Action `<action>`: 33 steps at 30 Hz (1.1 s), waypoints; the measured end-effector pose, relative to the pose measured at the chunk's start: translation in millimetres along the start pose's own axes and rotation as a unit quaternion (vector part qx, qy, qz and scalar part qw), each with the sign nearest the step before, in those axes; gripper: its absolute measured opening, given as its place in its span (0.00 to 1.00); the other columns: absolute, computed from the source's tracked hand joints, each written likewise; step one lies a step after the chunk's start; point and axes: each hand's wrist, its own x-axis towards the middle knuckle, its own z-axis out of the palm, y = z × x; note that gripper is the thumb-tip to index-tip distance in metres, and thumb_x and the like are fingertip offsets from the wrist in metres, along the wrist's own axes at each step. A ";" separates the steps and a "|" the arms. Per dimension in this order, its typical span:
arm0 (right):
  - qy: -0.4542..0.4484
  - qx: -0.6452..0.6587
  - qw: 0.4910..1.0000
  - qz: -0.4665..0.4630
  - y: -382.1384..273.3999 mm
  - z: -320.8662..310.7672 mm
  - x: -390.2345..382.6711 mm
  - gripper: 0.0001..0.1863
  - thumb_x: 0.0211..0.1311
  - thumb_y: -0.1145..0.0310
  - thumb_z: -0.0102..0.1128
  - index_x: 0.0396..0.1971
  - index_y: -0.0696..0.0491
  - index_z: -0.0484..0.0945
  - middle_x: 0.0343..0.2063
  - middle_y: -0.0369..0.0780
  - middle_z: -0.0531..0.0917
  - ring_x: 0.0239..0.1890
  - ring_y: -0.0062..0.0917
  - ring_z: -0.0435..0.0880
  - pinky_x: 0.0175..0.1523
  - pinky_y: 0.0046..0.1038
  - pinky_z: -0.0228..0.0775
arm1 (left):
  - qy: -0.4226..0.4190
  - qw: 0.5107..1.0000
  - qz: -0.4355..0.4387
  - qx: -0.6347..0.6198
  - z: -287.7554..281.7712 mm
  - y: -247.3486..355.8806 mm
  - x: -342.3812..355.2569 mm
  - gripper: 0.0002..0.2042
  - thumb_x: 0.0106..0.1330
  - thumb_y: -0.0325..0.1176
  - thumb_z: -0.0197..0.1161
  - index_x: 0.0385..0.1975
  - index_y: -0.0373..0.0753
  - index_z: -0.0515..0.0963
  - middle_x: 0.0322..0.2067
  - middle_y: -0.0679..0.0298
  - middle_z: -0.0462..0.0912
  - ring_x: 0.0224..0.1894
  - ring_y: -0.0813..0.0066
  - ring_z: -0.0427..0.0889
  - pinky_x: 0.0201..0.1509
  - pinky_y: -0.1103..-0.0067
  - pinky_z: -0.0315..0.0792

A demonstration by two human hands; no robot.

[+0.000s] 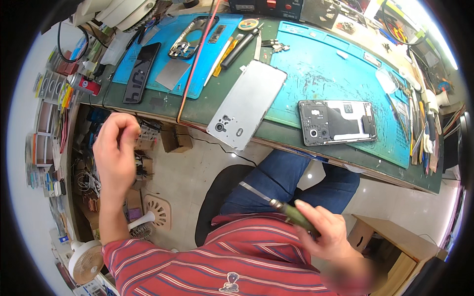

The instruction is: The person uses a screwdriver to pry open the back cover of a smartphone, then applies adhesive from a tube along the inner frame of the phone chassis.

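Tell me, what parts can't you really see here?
All in the head view:
- Left hand: blurred, fingers curled, so whatever it pinches is unclear.
- Green-handled tool: its rear end is hidden inside the right hand.
- Opened phone: inner parts too small to tell.
- Desk's far items: bent and cut by the fisheye rim.

The right hand (328,232) grips a tool (289,212) with a matt olive handle, apparently plastic, and a bright, smooth metal shaft. On the tabletop (217,101), the blue work mat (335,84) looks rubbery and matt, heavily scuffed and stained, while the silver phone back cover (247,103) has a smooth satin finish. The opened phone (338,122) shows dull grey metal and black plastic; the shirt (237,261) is striped woven cloth.
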 end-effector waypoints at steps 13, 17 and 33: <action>-0.029 -0.041 0.998 -0.036 -2.2 9.0 1.3 0.38 0.50 0.76 0.77 0.67 0.51 0.81 0.26 0.36 0.78 0.20 0.27 0.79 0.25 0.30 0.73 | -0.170 0.985 0.028 -0.031 31.5 15.2 10.8 0.12 0.78 0.32 0.65 0.56 0.35 0.81 0.35 0.57 0.87 0.35 0.66 0.88 0.43 0.73 0.80; -0.028 -0.064 0.998 -0.006 -1.6 5.9 -7.9 0.38 0.51 0.75 0.76 0.68 0.49 0.81 0.26 0.36 0.77 0.21 0.27 0.80 0.26 0.31 0.75 | -0.225 0.969 0.096 0.046 87.9 48.3 45.8 0.32 0.75 0.49 0.69 0.70 0.32 0.72 0.51 0.44 0.86 0.52 0.50 0.88 0.57 0.65 0.81; -0.004 0.171 0.983 0.061 8.7 -8.6 -2.9 0.35 0.67 0.71 0.70 0.73 0.58 0.71 0.37 0.45 0.85 0.29 0.35 0.84 0.38 0.31 0.79 | -0.185 0.870 -0.172 -0.423 30.5 14.8 67.2 0.25 0.75 0.32 0.68 0.69 0.32 0.71 0.57 0.59 0.85 0.55 0.74 0.86 0.58 0.75 0.81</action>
